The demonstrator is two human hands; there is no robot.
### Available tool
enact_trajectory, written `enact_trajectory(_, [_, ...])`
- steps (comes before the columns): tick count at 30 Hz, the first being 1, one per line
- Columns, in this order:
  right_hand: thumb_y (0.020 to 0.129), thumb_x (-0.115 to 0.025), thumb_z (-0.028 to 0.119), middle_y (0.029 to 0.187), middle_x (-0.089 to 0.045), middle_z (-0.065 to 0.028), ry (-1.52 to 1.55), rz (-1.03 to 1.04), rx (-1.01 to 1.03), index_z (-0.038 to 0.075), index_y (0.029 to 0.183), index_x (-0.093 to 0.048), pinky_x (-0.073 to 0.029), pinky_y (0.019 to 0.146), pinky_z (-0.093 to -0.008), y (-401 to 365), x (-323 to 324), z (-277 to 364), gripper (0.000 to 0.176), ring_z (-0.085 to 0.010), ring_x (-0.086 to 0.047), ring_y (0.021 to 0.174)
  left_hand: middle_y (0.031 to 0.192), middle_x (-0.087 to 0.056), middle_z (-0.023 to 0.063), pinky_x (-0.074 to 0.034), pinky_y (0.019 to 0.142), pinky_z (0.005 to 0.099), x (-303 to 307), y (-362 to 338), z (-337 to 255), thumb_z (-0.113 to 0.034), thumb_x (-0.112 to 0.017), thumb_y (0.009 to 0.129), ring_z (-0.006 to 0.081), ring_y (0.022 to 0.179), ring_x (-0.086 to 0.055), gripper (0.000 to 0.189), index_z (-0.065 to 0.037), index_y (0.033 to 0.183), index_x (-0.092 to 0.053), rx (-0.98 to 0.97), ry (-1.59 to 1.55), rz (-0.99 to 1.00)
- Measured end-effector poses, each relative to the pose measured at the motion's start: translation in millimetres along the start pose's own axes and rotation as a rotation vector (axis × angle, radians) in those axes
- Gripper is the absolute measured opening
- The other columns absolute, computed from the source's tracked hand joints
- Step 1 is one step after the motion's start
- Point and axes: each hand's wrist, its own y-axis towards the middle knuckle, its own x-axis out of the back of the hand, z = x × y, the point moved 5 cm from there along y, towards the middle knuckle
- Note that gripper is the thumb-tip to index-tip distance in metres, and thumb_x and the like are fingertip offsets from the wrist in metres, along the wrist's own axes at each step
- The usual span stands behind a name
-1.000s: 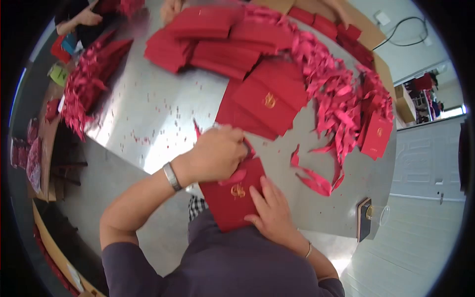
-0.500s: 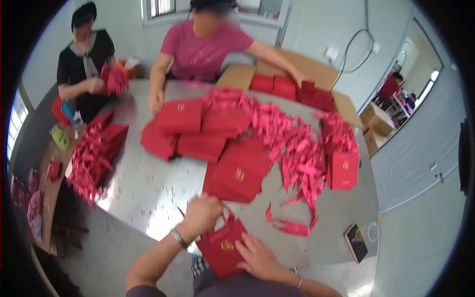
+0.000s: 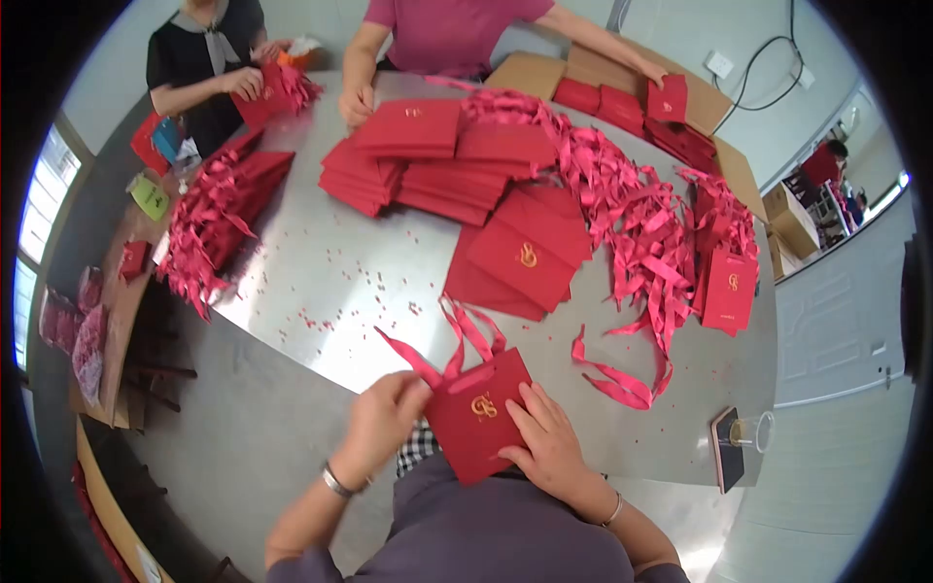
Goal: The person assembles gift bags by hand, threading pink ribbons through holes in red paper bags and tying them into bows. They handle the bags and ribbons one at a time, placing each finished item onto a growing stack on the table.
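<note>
A red bag (image 3: 471,432) with a gold emblem and pink ribbons is tilted at the table's near edge. My right hand (image 3: 546,442) holds its right side, fingers across the front. Close to its upper left corner is my left hand (image 3: 387,418), fingers curled together; what they pinch, if anything, is too small to tell. Loose ribbon ends (image 3: 466,330) spread above the bag onto the metal table. Beyond them lies a fanned stack of red bags (image 3: 530,255), with more red stacks (image 3: 408,126) behind.
A pile of pink ribbons (image 3: 641,233) runs down the right-centre. Ribboned bags (image 3: 228,214) lie at the left. A phone (image 3: 727,449) and a clear cup (image 3: 753,431) sit at the right edge. Two co-workers stand across the table, one reaching to a cardboard box (image 3: 734,170).
The view has tipped downward. My left hand has moved left off the ribbons, which now lie spread above the bag. The co-worker at the box has lifted a red bag.
</note>
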Motion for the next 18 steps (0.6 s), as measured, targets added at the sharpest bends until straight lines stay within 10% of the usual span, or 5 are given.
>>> enact_trajectory(7, [0.073,-0.078,0.029,0.139,-0.045,-0.0254,0.055,-0.074,0.072,-0.004,0.128,-0.053,-0.036,0.108,-0.0474,-5,2,-3,0.069,-0.0424,-0.041,0.132,0.086,-0.064,0.0193,-0.051,0.069,0.0412,-25,-9,-32,-0.025,-0.075,0.08,0.0344,0.081,-0.064,0.034,0.001,0.094,-0.058,-0.095,0.202,-0.137])
enact_trajectory(11, [0.075,-0.08,0.031,0.138,-0.045,-0.0277,0.065,-0.125,0.124,-0.005,0.132,-0.049,-0.037,0.108,-0.0454,-9,2,-6,0.074,-0.042,-0.042,0.131,0.08,-0.066,0.0097,-0.053,0.067,0.0291,-30,-7,-39,-0.007,-0.078,0.076,0.0152,0.073,-0.064,0.032,0.001,0.099,-0.056,-0.061,-0.07,-0.203])
enact_trajectory(18, [0.081,-0.075,0.02,0.128,-0.054,-0.0276,0.53,-0.25,-0.29,-0.007,0.137,-0.04,-0.045,0.1,-0.041,-15,23,-17,0.072,-0.0342,-0.056,0.119,0.093,-0.065,0.0024,-0.052,0.075,0.0226,-34,-2,-28,0.006,-0.071,0.081,0.0088,0.082,-0.061,0.032,0.0,0.109,-0.058,0.027,-0.675,0.122])
